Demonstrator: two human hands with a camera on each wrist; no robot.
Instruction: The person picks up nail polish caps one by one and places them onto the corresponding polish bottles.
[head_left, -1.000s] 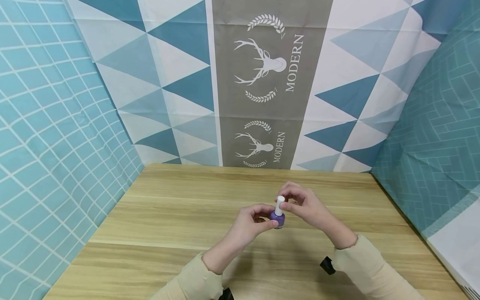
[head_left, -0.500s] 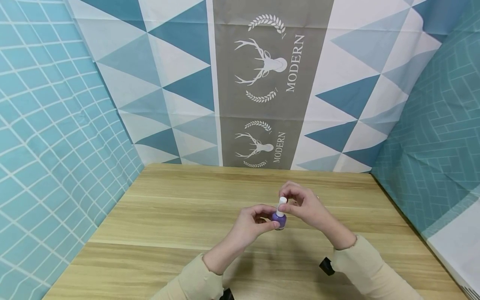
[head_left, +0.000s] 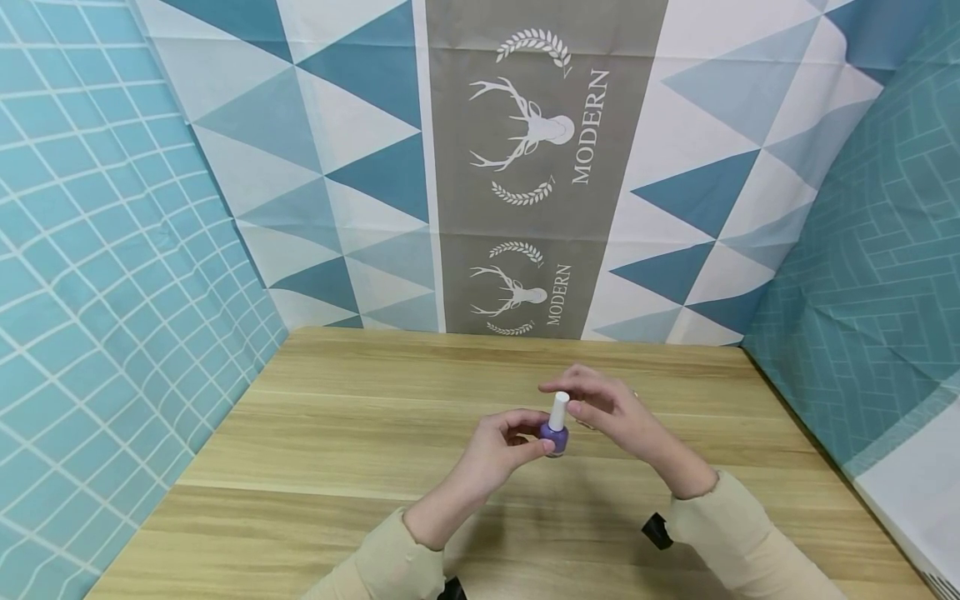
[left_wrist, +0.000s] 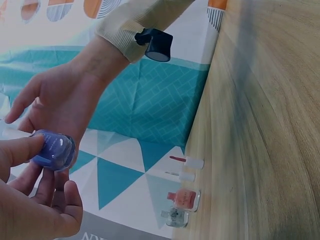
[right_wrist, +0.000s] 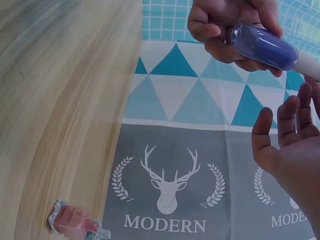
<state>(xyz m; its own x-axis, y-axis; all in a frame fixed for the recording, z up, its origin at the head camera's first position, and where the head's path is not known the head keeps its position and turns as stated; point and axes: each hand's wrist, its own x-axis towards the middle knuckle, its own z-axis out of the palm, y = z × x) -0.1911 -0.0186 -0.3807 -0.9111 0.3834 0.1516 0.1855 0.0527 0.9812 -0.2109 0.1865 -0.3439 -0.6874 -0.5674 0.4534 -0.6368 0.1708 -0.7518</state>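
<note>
A nail polish bottle (head_left: 553,440) with purple polish is held up over the wooden table. My left hand (head_left: 486,452) pinches its body between thumb and fingers. The bottle's tall white cap (head_left: 558,411) is on it and tilts slightly right in the head view. Around that cap my right hand (head_left: 611,412) hovers with loosened fingers, the forefinger stretched out behind it and the thumb just to its right. From the right wrist view, the purple bottle (right_wrist: 265,46) lies across the left hand's fingers, while the right hand (right_wrist: 292,145) has its fingertips below the cap.
On the table stand a pink polish bottle (left_wrist: 185,198) and a clear one (left_wrist: 175,217), both uncapped. Two white caps with brushes, one red-tipped (left_wrist: 194,163) and one pale (left_wrist: 187,176), lie beside them. Patterned cloths (head_left: 517,167) hang behind and at both sides.
Half a second ago my right thumb and fingers pinched the white cap; now they have come off it and spread. The bottle in my left hand has shifted slightly left.
</note>
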